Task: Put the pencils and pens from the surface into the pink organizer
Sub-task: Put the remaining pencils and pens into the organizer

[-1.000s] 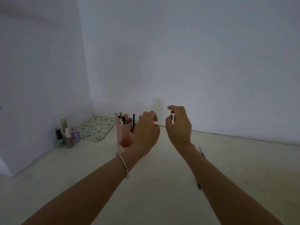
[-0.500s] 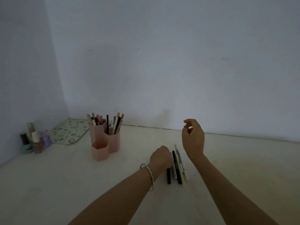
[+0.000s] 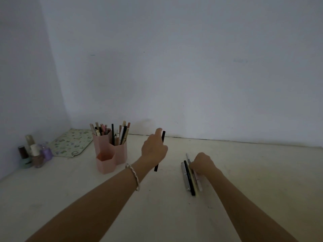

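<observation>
Two hands in view, both yours. Your left hand is up off the bench, fingers wrapped round a black pen. The pen is near upright and slightly tilted, with one end showing above the hand and the other below it. There's a bracelet on that wrist.

Your right hand is down on the bench, knuckles toward you, fingers curled over the far part of a row of pens. The fingertips are hidden, so I can't tell whether it grips one or only rests on them. The pens lie side by side, touching, long axes running away from you. A silver one is on the side nearest your left hand, then a black one, then pale ones partly under the right hand. Exact count not readable.

The pink organizer stands on the bench near your left hand, to its left, not touching it. It has three hexagonal cells: two tall ones at the back packed with pens and pencils standing on end, and one short cell in front. The held pen is to the right of the organizer, not over any cell.

Further left of the left hand, by the side wall, is a cluster of small bottles. Beyond them a flat patterned mat lies in the corner.
</observation>
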`<state>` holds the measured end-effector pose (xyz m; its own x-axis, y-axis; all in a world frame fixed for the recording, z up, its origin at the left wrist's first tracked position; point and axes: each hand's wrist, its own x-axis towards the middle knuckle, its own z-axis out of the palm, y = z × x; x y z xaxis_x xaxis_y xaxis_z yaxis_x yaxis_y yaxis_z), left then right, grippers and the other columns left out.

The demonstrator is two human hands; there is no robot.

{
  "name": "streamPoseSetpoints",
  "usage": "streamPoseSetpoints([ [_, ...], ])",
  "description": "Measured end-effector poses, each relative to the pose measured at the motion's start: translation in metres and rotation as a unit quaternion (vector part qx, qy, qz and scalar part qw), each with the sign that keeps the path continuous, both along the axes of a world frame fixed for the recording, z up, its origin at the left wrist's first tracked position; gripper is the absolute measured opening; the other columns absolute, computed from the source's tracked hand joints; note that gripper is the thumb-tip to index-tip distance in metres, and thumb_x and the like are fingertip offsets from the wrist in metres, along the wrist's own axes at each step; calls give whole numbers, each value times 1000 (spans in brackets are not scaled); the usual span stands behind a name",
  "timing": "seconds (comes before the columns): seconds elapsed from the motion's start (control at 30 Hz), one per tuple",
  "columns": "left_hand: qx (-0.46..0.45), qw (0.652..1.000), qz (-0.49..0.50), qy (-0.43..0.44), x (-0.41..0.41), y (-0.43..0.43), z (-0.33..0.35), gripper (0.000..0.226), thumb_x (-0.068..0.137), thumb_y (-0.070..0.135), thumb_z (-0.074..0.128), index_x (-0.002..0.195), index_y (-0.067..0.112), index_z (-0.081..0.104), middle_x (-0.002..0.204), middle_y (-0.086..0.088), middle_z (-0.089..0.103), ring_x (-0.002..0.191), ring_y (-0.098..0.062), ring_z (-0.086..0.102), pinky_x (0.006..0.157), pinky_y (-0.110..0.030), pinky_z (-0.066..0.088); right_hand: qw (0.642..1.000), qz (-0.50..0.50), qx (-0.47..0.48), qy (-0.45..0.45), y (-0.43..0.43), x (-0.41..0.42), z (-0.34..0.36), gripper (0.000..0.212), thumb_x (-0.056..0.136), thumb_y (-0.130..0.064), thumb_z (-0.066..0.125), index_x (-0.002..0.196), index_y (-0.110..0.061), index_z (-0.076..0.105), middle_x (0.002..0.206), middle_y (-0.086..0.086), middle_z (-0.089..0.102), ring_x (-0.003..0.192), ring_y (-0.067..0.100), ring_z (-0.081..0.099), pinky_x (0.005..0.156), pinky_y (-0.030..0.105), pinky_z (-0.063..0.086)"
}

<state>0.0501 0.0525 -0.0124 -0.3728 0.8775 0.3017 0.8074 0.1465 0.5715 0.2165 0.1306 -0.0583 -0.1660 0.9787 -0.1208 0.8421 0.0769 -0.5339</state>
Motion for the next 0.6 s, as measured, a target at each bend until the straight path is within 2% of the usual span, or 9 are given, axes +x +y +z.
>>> streamPoseSetpoints([
  [0.1,11,1000,-8,-8,-4,-6,-2,66,87,10,53,146,23,27,116,-12,54,98,-28,56,82,-38,50,999,9,35,2,-6,-9,-6,37,80,-1,52,58,-16,25,58,-2,29,47,12,27,43,21,22],
  [0.17,34,999,-9,-12,-8,-10,1,66,88,11,52,147,26,27,114,-13,52,93,-27,57,80,-39,53,999,-5,40,34,-8,-12,-5,37,81,-2,54,59,-15,28,60,-1,32,50,11,31,46,22,25],
  [0.2,62,998,-5,-13,-12,-13,6,66,88,11,53,147,27,27,111,-12,52,87,-25,58,75,-38,54,997,-12,56,53,-7,-12,-1,31,82,-5,57,61,-12,36,64,1,39,53,13,38,51,22,31],
  [0.27,154,988,12,-13,-30,-17,22,69,88,11,56,147,30,26,103,-7,51,72,-16,56,59,-26,52,988,-20,115,102,-4,-13,12,12,84,-11,61,87,0,60,83,12,60,75,23,60,67,25,40],
  [0.3,205,978,27,-12,-42,-20,32,72,87,10,58,147,31,26,99,-4,49,68,-11,53,54,-20,47,980,-28,142,139,-3,-14,21,29,84,-14,62,108,2,61,92,15,65,84,25,63,71,25,43],
  [0.33,248,968,46,-15,-58,-23,43,72,86,9,59,146,32,27,97,-2,48,66,-9,52,53,-16,44,970,-32,161,180,-5,-17,31,39,85,-15,62,121,-1,58,91,11,66,81,22,64,68,21,44],
  [0.4,302,949,83,-28,-90,-31,60,69,84,5,60,142,30,31,97,-4,52,67,-9,55,54,-17,46,944,-25,195,265,-10,-26,49,42,86,-14,61,127,-9,55,70,0,61,60,8,56,51,11,40],
  [0.47,303,947,104,-17,-114,-40,61,67,83,3,61,137,30,32,98,-7,54,70,-13,59,58,-23,51,921,-18,210,329,-15,-40,61,37,86,-12,61,122,-12,57,66,-3,57,55,6,52,44,7,38],
  [0.6,207,971,99,70,-133,-50,33,60,84,5,62,133,25,36,93,-9,58,80,-23,59,70,-37,53,886,-2,202,417,-32,-71,68,35,86,-9,60,119,-18,53,95,3,63,66,9,57,47,9,40],
])
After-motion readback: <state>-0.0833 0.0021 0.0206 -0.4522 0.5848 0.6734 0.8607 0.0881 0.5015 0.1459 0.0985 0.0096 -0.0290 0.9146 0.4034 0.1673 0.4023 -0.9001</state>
